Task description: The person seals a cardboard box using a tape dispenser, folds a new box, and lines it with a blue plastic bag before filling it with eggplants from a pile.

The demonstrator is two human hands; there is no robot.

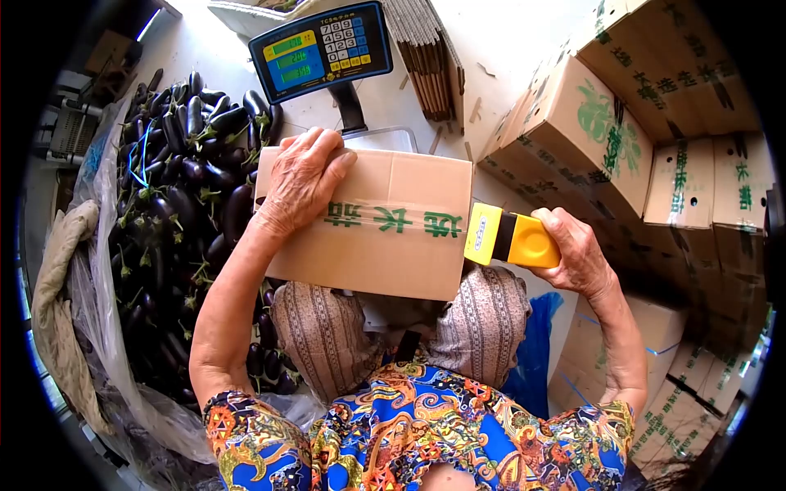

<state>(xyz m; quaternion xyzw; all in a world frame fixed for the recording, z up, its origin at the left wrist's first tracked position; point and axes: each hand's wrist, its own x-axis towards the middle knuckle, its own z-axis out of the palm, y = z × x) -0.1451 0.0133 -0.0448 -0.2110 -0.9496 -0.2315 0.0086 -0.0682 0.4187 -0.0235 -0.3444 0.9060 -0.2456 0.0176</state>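
Observation:
A cardboard box (385,262) with green printed characters lies across my lap, and a shiny strip of clear tape runs along its middle. My left hand (304,178) holds the box at its far left corner, fingers bent over the edge. In my right hand (575,250) is a yellow and black tape dispenser (532,242), its front end touching the right end of the box. Behind the box stands a digital scale (322,51), its display lit and its metal platform (385,139) partly covered.
A heap of eggplants (184,221) fills the left side, with clear plastic sheeting (102,327) along it. Printed cartons (589,131) are stacked at right. Flattened cardboard (422,57) stands behind the scale. A blue plastic bag (532,352) hangs beside my right knee.

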